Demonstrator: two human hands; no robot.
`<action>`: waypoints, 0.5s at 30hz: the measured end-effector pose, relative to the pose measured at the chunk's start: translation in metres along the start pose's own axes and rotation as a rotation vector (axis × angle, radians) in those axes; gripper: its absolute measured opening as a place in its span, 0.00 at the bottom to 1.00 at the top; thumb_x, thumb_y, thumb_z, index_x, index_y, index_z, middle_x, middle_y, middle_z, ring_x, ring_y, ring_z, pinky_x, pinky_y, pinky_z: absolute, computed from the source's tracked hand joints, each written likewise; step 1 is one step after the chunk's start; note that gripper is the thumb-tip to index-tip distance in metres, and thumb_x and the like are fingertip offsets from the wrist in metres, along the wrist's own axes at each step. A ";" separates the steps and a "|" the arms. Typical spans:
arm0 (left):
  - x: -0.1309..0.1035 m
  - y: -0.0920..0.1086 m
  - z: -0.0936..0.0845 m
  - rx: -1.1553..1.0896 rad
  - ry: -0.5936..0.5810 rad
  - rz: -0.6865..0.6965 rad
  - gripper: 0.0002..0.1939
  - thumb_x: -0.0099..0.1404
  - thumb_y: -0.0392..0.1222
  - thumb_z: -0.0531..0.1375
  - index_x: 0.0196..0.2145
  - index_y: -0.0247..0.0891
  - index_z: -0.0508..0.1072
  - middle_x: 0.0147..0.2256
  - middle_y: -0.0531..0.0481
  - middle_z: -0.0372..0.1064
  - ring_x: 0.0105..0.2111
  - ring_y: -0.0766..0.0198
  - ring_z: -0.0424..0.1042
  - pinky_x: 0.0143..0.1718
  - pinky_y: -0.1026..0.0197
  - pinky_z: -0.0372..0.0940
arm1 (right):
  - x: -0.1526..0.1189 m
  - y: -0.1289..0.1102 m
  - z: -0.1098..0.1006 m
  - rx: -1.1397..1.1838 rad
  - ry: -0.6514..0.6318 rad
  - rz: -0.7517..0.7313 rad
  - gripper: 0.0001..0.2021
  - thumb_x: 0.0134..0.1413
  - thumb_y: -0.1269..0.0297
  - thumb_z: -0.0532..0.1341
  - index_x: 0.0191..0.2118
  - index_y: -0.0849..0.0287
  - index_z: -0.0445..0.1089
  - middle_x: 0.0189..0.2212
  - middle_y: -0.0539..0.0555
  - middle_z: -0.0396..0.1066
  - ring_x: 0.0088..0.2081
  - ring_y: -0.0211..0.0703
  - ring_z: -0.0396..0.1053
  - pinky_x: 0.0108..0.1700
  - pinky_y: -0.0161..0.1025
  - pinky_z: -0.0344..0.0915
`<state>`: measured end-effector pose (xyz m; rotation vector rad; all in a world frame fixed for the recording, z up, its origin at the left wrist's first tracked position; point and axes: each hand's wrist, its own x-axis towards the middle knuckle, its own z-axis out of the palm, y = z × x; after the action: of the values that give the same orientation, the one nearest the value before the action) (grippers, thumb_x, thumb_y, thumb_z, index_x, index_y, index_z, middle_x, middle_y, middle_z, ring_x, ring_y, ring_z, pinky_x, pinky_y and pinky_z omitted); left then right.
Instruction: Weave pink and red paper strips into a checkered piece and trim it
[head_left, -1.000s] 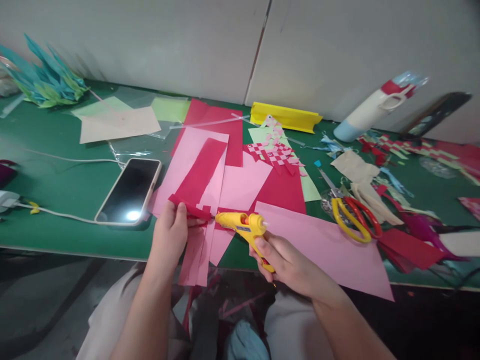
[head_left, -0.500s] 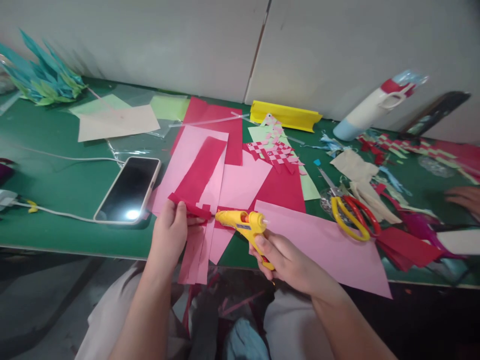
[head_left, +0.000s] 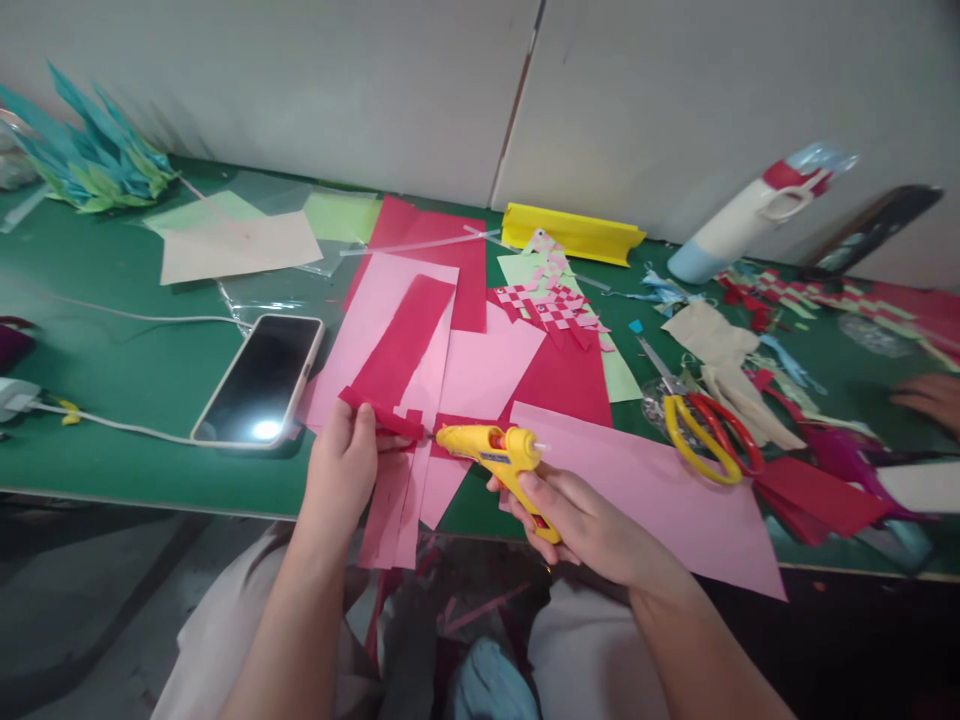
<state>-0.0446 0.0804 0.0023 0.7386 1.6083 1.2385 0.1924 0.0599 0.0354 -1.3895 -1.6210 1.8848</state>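
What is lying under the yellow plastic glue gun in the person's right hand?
Around its outline, light pink paper sheets, red paper and the green tabletop are visible. Whatever is directly beneath the glue gun and right hand stays covered.

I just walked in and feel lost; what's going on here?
Someone's right hand holds a yellow glue gun, its nozzle close to the end of a red paper strip pinched in the left hand; whether they touch is unclear. Pink sheets lie around them on the green table, with scissors off to the right.
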 end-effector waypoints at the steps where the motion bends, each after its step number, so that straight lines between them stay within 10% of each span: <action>1: 0.000 0.000 0.000 0.003 0.002 0.003 0.07 0.64 0.47 0.54 0.35 0.42 0.65 0.29 0.52 0.72 0.26 0.61 0.77 0.27 0.58 0.73 | 0.000 0.000 0.000 -0.005 0.001 0.002 0.26 0.63 0.42 0.45 0.41 0.62 0.65 0.17 0.45 0.58 0.19 0.30 0.57 0.19 0.29 0.50; 15: -0.001 -0.001 0.000 0.014 0.002 0.019 0.08 0.64 0.49 0.54 0.34 0.43 0.64 0.29 0.52 0.72 0.27 0.58 0.77 0.26 0.58 0.72 | -0.004 -0.001 -0.012 0.197 -0.009 -0.024 0.25 0.61 0.42 0.49 0.44 0.62 0.65 0.25 0.46 0.58 0.17 0.26 0.55 0.16 0.28 0.46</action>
<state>-0.0438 0.0792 0.0014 0.7638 1.6163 1.2432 0.2035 0.0646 0.0388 -1.2766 -1.4057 1.9790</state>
